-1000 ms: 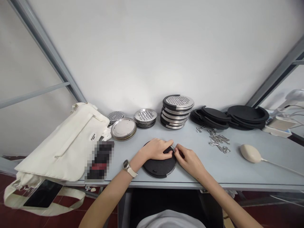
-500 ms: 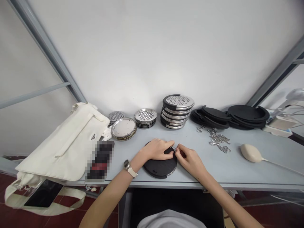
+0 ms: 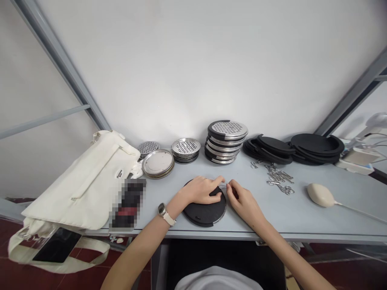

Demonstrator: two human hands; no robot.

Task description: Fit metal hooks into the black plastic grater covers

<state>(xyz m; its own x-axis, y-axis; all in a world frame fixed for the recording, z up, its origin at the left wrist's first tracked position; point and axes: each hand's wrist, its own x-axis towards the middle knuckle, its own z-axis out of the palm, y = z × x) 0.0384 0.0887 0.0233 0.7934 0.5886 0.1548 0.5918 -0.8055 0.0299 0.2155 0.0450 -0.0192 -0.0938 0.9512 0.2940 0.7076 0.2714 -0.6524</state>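
Observation:
A round black plastic grater holder (image 3: pixel 202 212) lies flat on the table, with a strip of metal edge showing at its lower right. My left hand (image 3: pixel 202 190) grips it from above, index finger and thumb apart near its upper right edge. The other fingertips are hidden behind the hand. Just right of the holder, my right hand (image 3: pixel 242 198) pinches the end of a thin metal wire piece (image 3: pixel 223 185) that reaches back to the holder's edge. Part of that wire is hidden by the fingers.
Behind stand metal grater discs (image 3: pixel 185 147), plain metal discs (image 3: pixel 158 162) and a stack of assembled graters (image 3: pixel 227 139). Black holders (image 3: pixel 316 148) and loose wire clips (image 3: pixel 278 176) lie to the right, near a cream corded object (image 3: pixel 319 195). A white bag (image 3: pixel 81 181) sits left.
My right hand has moved slightly right, away from the holder, with the wire piece in its fingers. My left index finger has lifted and straightened; the holder stays in place.

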